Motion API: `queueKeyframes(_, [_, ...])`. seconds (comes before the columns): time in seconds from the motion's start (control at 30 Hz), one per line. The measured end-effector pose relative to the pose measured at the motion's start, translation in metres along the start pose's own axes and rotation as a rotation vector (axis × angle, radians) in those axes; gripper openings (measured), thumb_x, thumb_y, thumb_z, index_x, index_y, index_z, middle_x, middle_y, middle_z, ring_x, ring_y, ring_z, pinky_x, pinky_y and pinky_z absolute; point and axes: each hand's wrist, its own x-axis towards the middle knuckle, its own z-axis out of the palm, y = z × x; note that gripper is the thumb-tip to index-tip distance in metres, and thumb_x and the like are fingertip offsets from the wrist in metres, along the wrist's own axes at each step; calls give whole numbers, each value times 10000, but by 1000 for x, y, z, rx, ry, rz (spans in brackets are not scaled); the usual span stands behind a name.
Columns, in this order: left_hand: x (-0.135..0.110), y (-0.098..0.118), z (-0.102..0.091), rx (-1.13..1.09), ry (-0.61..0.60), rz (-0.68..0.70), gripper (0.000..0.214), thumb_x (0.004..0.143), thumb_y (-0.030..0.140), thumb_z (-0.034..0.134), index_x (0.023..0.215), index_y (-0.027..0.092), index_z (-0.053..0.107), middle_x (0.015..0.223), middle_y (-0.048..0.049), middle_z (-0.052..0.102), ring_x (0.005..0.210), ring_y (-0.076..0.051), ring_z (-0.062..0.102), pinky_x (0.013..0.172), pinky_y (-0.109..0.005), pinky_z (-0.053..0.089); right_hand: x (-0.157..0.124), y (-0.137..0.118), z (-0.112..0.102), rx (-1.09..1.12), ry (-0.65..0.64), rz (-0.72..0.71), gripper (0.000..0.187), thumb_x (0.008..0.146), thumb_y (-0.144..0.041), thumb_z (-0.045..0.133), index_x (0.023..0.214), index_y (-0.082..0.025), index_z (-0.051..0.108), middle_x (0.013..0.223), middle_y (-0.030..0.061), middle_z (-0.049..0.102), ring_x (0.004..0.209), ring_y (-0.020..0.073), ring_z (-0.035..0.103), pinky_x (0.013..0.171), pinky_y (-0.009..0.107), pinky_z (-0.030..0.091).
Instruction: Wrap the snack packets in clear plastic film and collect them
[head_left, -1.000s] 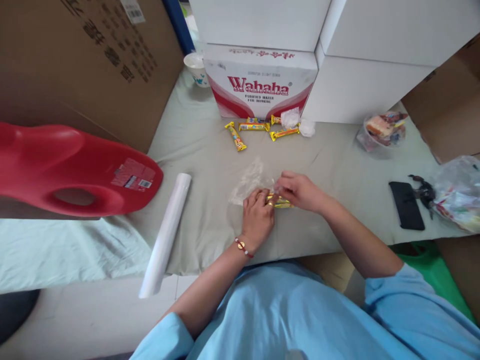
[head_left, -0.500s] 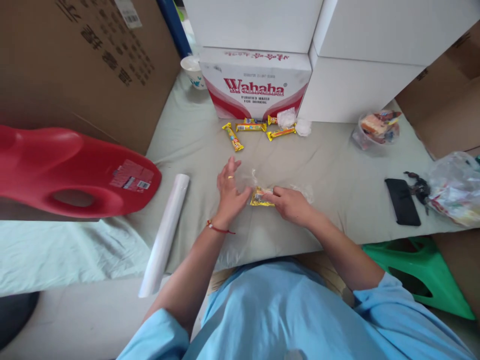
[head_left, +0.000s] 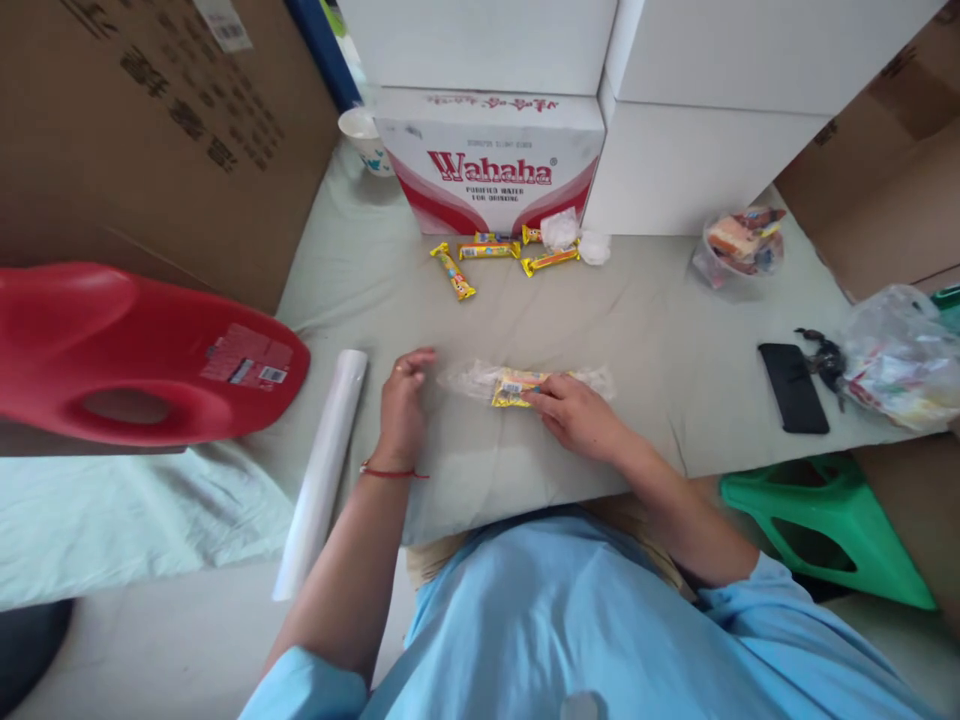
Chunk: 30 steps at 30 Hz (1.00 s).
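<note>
A yellow snack bar (head_left: 514, 387) lies wrapped in clear plastic film (head_left: 471, 378) on the grey-green cloth in front of me. My right hand (head_left: 576, 415) rests on the bar's right end, fingers pressing it down. My left hand (head_left: 403, 402) lies on the cloth a little left of the film, fingers loosely curled and holding nothing; it wears a ring and a red wrist cord. A white roll of film (head_left: 324, 466) lies to the left of that hand.
Several yellow snack bars (head_left: 489, 252) and crumpled wrappers lie by the Wahaha box (head_left: 489, 160). A red plastic stool (head_left: 142, 358) lies at left, a paper cup (head_left: 364, 137) behind. A black phone (head_left: 793, 386), snack bags (head_left: 896, 358) and a green stool (head_left: 825, 522) are at right.
My left hand let go of the wrapped bar and slid left toward the roll. The film now lies rolled around the bar, with my right hand holding it down.
</note>
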Motion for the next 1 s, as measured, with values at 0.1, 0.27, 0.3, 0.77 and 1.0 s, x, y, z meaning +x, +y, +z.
queueKeyframes(0.1, [6, 16, 17, 323, -82, -132, 375, 960, 494, 524, 1163, 239, 709, 1542, -138, 582, 1572, -357, 354, 1307, -610, 196, 2, 0, 0, 13, -9, 7, 381, 1030, -160, 504, 1350, -189, 708, 1170, 135, 692, 1001, 253, 614, 898, 390, 511])
queueKeyframes(0.27, [1, 39, 25, 650, -336, -136, 171, 810, 350, 732, 911, 219, 687, 1455, -134, 641, 1480, -399, 450, 1229, -598, 312, 3, 1, 0, 55, -2, 31, 388, 1013, -141, 533, 1348, -222, 713, 1227, 122, 694, 1046, 240, 623, 942, 373, 497])
queueKeyframes(0.3, [-1, 44, 24, 595, -338, -135, 125, 824, 325, 694, 878, 218, 658, 1262, -116, 722, 1301, -342, 600, 1143, -521, 428, 3, 1, 0, 58, -5, 32, 388, 1011, -138, 533, 1342, -219, 718, 1215, 121, 695, 1042, 239, 622, 944, 374, 494])
queueKeyframes(0.77, [-69, 73, 98, 601, -375, 325, 350, 959, 162, 517, 1278, 148, 659, 1408, -189, 642, 1305, -300, 611, 1091, -463, 514, -11, -6, 12, 340, 119, 51, 320, 1007, -187, 530, 1237, -205, 752, 1410, 142, 653, 1324, 277, 577, 1126, 509, 484])
queueKeyframes(1.0, [-91, 59, 104, 861, -440, 399, 633, 969, 140, 512, 1597, 204, 462, 1660, -153, 494, 1392, -336, 577, 1168, -592, 382, -37, -7, 11, 537, 503, 392, 216, 1045, -332, 565, 1143, -228, 727, 1220, 116, 676, 1162, 221, 664, 983, 404, 582])
